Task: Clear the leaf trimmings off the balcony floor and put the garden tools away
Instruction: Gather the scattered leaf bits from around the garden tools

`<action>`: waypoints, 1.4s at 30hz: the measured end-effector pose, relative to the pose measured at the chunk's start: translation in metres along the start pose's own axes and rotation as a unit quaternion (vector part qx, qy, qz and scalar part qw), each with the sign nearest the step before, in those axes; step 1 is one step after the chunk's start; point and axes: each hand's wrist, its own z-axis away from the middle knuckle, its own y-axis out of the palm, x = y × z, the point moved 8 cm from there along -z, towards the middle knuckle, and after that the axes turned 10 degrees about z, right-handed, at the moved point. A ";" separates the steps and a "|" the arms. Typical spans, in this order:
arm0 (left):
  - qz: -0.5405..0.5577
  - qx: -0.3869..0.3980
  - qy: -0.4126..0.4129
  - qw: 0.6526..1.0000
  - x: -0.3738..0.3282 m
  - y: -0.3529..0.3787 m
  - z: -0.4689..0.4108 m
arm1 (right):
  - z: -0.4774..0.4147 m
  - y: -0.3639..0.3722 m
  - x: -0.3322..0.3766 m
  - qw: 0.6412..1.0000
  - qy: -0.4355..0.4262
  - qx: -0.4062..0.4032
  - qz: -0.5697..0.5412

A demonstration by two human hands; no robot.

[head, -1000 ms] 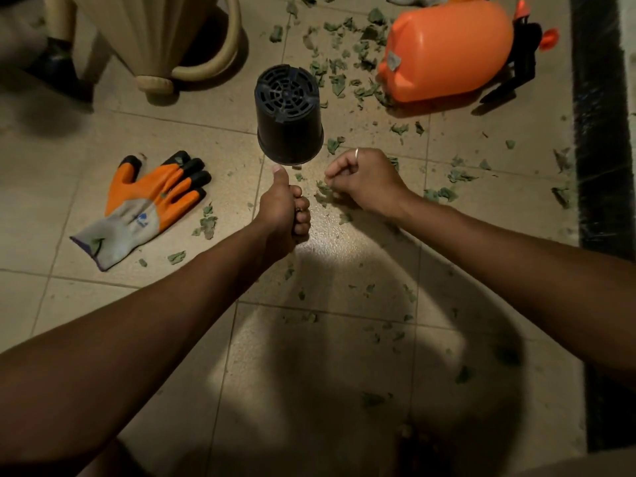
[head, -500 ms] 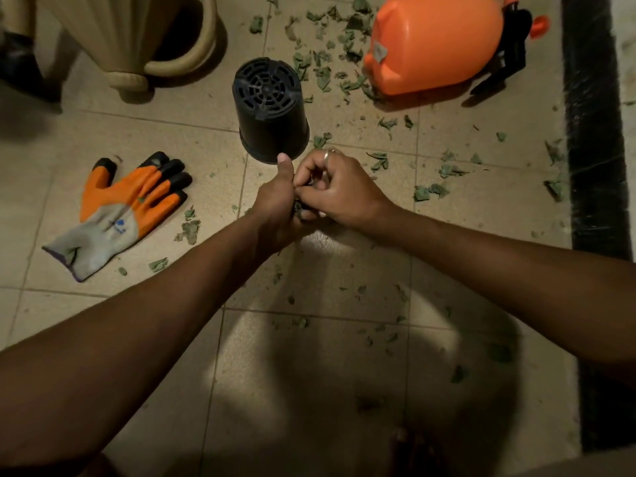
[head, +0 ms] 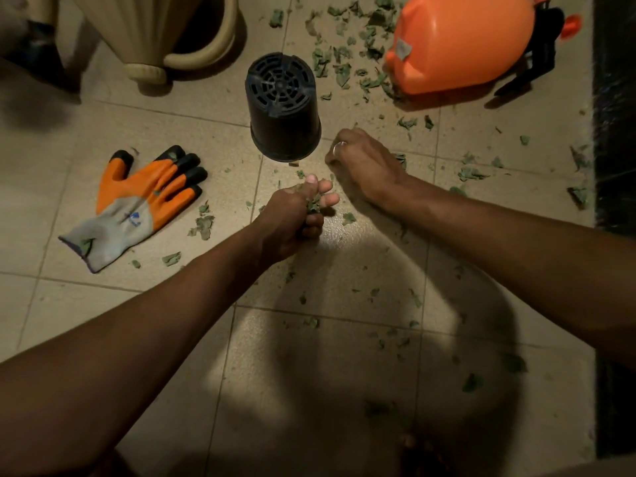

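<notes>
Right now the left hand [head: 292, 218] is squeezing a small bunch of green leaf trimmings [head: 314, 204] in its fist. Its thumb is pointing up and bits of leaf are poking out between the fingers. The right hand [head: 364, 163] is sitting just beside it, a little farther out and to the right. Its fingers are curling down toward the pale tiled floor [head: 172, 132]. It is looking blurry, so I cannot tell if it is pinching a leaf or holding nothing. A thin silver ring [head: 339, 146] is showing on one of its fingers.

Just past both hands, a round black plastic pot [head: 284, 111] is standing upside down, so its bottom with the holes is facing up. It is sitting near the right hand's fingers but not touching them. Off to the left of the left hand, an orange, grey and black garden glove [head: 144, 201] is lying flat on the floor, well apart from the hand. Far past the right hand, a big orange plastic sprayer tank [head: 457, 43] is lying on its side. Far out past the left hand and to its left, a cream ribbed plastic can [head: 155, 32] with a looped handle is standing.

More loose green leaf pieces [head: 339, 68] are lying all over the floor. A thick patch is lying between the pot and the orange tank, some are lying to the right of the right hand, a few beside the glove, and little ones under both arms
</notes>
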 end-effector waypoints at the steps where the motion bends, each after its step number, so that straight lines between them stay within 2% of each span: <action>1: -0.008 -0.001 0.003 1.000 -0.001 -0.001 -0.001 | 0.002 0.000 0.000 1.000 0.004 0.009 -0.001; 4: -0.021 0.002 0.008 1.000 -0.003 -0.001 -0.002 | 0.010 -0.006 0.000 0.997 -0.006 -0.003 -0.079; 5: -0.024 0.001 0.009 1.000 -0.004 -0.001 -0.002 | 0.012 -0.007 -0.004 0.991 0.017 -0.013 -0.131; 7: -0.023 -0.013 0.008 1.000 -0.004 -0.001 -0.002 | 0.018 -0.011 -0.009 0.955 0.064 -0.028 -0.287; 9: -0.007 -0.031 0.003 0.999 -0.004 0.000 -0.002 | 0.023 -0.015 -0.008 0.902 0.075 -0.025 -0.423; 11: 0.008 -0.045 0.000 0.999 -0.004 0.003 -0.003 | 0.030 -0.020 0.000 0.869 0.052 -0.018 -0.491; 14: 0.018 -0.026 -0.012 0.999 -0.003 0.012 -0.009 | 0.041 -0.022 0.014 0.855 0.022 0.000 -0.517; 17: 0.012 0.015 -0.023 1.000 -0.003 0.026 -0.015 | 0.048 -0.019 0.017 0.863 0.031 0.017 -0.504; 22: -0.035 0.005 -0.025 0.999 0.004 0.032 -0.018 | 0.052 -0.025 0.006 0.933 0.033 -0.021 -0.357; 27: -0.080 -0.015 0.016 0.997 0.001 0.038 -0.020 | 0.060 -0.023 -0.012 0.942 0.028 -0.076 -0.325; 29: -0.071 -0.020 0.012 0.997 0.001 0.039 -0.022 | 0.059 -0.025 -0.037 0.961 0.064 -0.117 -0.244; 30: -0.063 -0.022 0.006 0.998 0.002 0.040 -0.023 | 0.057 -0.021 -0.052 0.974 0.095 -0.114 -0.170; 32: -0.046 -0.023 -0.008 0.999 0.006 0.043 -0.024 | 0.055 -0.005 -0.080 0.989 0.138 -0.047 -0.038; 34: -0.033 -0.027 -0.019 0.999 0.009 0.045 -0.023 | 0.058 0.010 -0.096 0.986 0.160 0.007 -0.038; 36: -0.018 -0.027 -0.037 0.999 0.013 0.047 -0.023 | 0.062 0.012 -0.100 0.984 0.166 0.005 -0.062; 39: 0.002 -0.024 -0.063 0.998 0.019 0.050 -0.022 | 0.060 0.008 -0.086 0.993 0.114 0.017 0.004; 42: 0.009 -0.033 -0.070 0.997 0.023 0.051 -0.025 | 0.065 0.001 -0.085 0.993 0.114 0.012 -0.028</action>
